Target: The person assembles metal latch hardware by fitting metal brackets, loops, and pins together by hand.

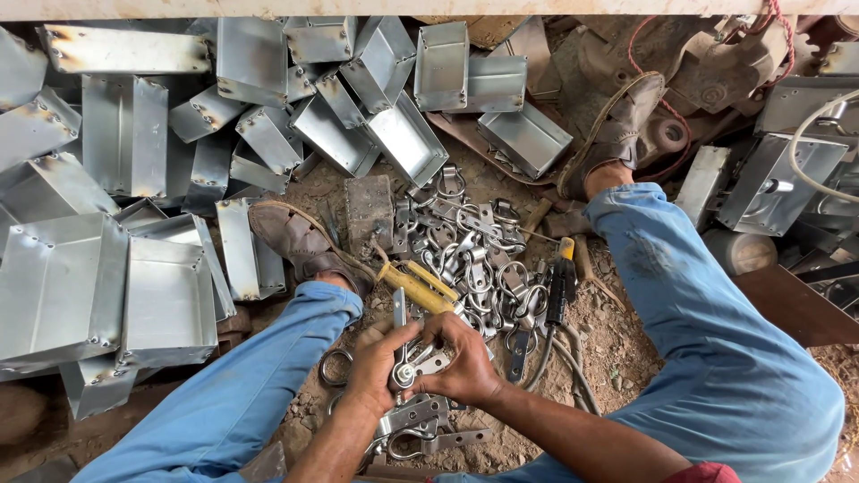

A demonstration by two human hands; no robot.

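head view looks down on your two hands, close together between your knees, both clamped on one small metal latch piece (413,365). your left hand (376,365) grips it from the left side, fingers curled round it, and your right hand (465,358) closes on it from the right, thumb pressing near its round washer end. a thin flat strip of that piece sticks up above your fingers. taking this latch piece as the landmark: just above it lies a yellow-handled tool (419,287) on the dirt, tilted, and beyond that a heap of loose metal hasps and rings (474,255) spreads out. to the right of the heap a black and yellow tool (562,284) lies with grey cables (559,362) running down from it. just below the latch piece more assembled latches (420,427) lie on the ground, and a single ring (335,368) lies just to its left. far up and left of it, many open galvanised sheet-metal boxes (125,224) are piled, some upright, some tipped. your left sandalled foot (304,243) rests above-left of it, touching the boxes, and your right sandalled foot (617,134) rests well up and right. your blue trouser legs (716,340) frame it on both sides.
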